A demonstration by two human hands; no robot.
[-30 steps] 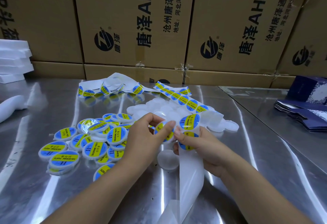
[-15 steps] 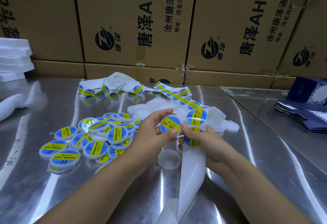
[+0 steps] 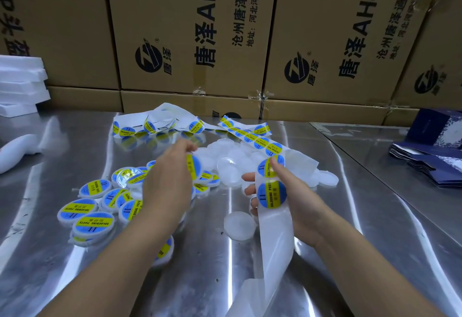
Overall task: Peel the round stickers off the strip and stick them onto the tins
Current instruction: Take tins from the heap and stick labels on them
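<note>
Steel table (image 3: 375, 204) is spread with stock; labelled tins (image 3: 92, 221) are heaped at the near left, bare tins (image 3: 226, 147) farther off at centre; the strip (image 3: 275, 231) is held upright in the right hand (image 3: 297, 199), thumb pressed on its face and fingers curled behind; it is judged thin, limp and slick, best pinched at its edges; one tin (image 3: 193, 170), judged light and rigid, is gripped on edge in the left hand (image 3: 166, 181), just above the heap; the next sticker (image 3: 272, 194) lies just below the right thumb.
</note>
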